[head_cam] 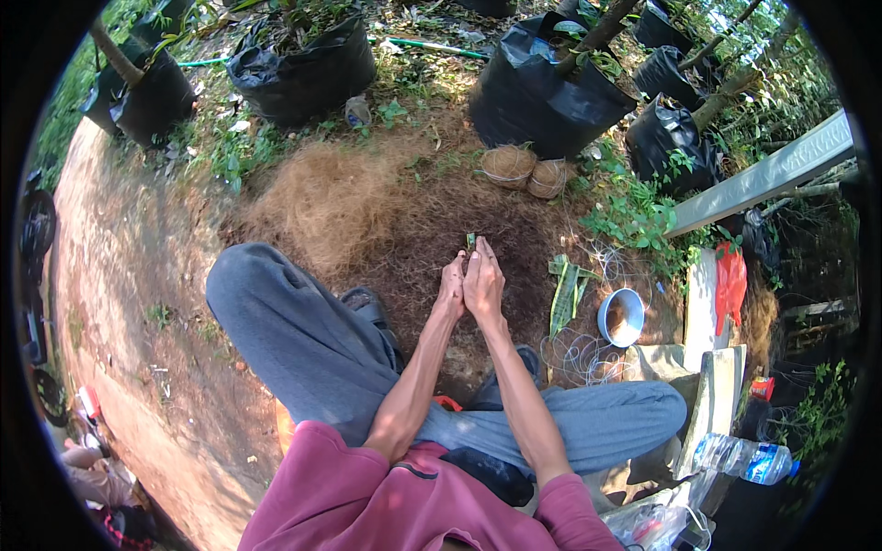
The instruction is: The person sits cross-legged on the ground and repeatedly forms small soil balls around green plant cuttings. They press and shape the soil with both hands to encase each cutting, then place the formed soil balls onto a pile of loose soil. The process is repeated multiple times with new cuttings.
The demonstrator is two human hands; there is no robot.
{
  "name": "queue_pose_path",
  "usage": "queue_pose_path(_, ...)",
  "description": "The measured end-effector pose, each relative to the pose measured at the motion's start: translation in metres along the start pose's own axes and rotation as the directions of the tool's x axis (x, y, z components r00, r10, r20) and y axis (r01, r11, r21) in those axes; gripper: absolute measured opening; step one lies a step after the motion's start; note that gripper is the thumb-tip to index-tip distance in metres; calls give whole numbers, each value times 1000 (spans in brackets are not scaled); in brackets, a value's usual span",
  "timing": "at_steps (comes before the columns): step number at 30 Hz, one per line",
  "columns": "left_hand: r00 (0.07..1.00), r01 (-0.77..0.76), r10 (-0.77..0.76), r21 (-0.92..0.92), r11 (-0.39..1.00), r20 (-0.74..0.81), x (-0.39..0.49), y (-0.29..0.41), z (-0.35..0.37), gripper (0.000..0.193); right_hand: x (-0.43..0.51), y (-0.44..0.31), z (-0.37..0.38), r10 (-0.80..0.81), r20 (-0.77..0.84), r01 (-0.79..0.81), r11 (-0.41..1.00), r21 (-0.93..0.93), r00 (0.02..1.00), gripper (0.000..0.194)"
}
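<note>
My left hand [452,280] and my right hand [484,279] meet over dark soil and fiber on the ground. Between their fingertips a small green leaf piece [470,241] sticks up; whatever else lies between the palms is hidden. Beyond them to the left spreads a loose heap of light brown fiber [331,200]. Two fiber balls wrapped in string [508,167] sit against a black plant bag. Right of my hands lie cut long green leaves [566,293], tangled clear string [586,355] and a light blue bowl [621,317] with brown material in it.
Black plant bags [544,89] stand ahead, with a green hose [434,47] behind. At right are a pale metal bar [765,172], wooden boards [710,406], a red plastic bag [730,282] and a plastic water bottle [744,459]. Another person's limb shows at the lower left.
</note>
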State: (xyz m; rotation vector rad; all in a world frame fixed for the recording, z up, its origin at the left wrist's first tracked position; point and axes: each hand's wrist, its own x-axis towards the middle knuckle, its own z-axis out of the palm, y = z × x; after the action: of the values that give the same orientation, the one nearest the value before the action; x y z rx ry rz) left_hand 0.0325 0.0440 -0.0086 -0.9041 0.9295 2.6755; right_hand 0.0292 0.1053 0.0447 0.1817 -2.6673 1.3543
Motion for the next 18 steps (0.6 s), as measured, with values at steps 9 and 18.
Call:
queue_pose_path(9,994,-95,100,113,989,-41,-19,16,20,38,6,3,-12,26,-40,-11,935,355,999,51)
queue_pose_path(18,998,46,-34,250,967,-50,-37,30,39,70,22,21,-25,320,201,-377,817,436,926,52)
